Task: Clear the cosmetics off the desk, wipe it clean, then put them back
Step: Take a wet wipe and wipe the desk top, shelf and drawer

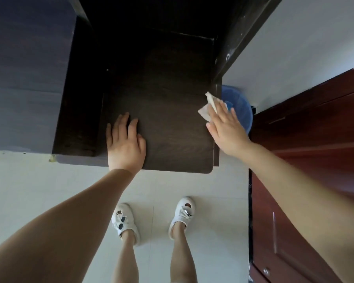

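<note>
Left grip [125, 143] is laid flat, fingers straight, on the bench [168, 111] near its front edge. Wipe [207, 108] is pressed at the bench's right edge under right grip [226, 127], fingers extended; blue bin [241, 107] seen just beyond

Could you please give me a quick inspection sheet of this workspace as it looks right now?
Surface: dark wooden desk, bare.
Job's things: white wipe at the desk's right edge; no cosmetics seen.
Clutter: nothing seen.
Hands: left hand flat on the desk's near part; right hand on the wipe, fingers straight.
Cables: nothing seen.
Surroundings: blue bin right of the desk, reddish door, pale tiled floor.
</note>
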The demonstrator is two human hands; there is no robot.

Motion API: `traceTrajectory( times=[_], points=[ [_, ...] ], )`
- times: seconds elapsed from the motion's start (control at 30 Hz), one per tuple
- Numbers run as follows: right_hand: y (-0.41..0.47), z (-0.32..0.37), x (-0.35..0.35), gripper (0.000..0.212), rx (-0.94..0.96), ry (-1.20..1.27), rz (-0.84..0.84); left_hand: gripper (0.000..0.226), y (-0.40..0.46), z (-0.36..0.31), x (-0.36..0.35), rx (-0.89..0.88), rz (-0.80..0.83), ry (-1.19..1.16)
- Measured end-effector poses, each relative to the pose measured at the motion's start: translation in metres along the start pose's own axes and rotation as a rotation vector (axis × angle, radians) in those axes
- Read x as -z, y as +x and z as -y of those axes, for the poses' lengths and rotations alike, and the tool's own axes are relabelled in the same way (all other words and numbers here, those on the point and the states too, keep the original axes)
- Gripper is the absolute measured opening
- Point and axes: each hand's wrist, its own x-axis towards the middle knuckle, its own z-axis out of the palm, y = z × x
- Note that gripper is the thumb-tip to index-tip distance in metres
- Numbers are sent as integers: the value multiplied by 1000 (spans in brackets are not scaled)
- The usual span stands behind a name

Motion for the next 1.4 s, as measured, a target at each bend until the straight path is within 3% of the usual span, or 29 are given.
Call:
traceTrajectory(
  times=[0.1, 0.23, 0.4, 0.5, 0.63, 0.73, 1.0, 1.2, 1.4],
  points=[
    [15, 36, -8, 57, -180, 57, -116, 44, 0, -1, 2, 2, -3, -13],
    [-35, 90, -54, 55, 19, -11, -216, 45, 0, 0, 2, -2, 13, -31],
    [-80, 110, -65, 50, 170, 74, -113, 44, 3, 0, 19, 1, 155, -90],
    [-94, 108, -32, 53, 35, 282, -150, 45, 7, -8, 53, -25, 244, -134],
    [-124, 104, 29, 55, -140, 468, -349, 46, 6, -31, 107, -233, 262, -161],
    [-154, 95, 69, 47, -219, 515, -405, 46, 5, -57, 141, -360, 248, -159],
    [-209, 24, 123, 62, -404, 564, -553, 46, 11, -149, 166, -490, 232, -246],
    [-206, -82, 133, 26, -472, 588, -541, 44, 30, -242, 119, -467, 303, -234],
    [-170, -194, 121, 15, -515, 678, -337, 46, 36, -320, 36, -211, 445, -270]
  ],
)
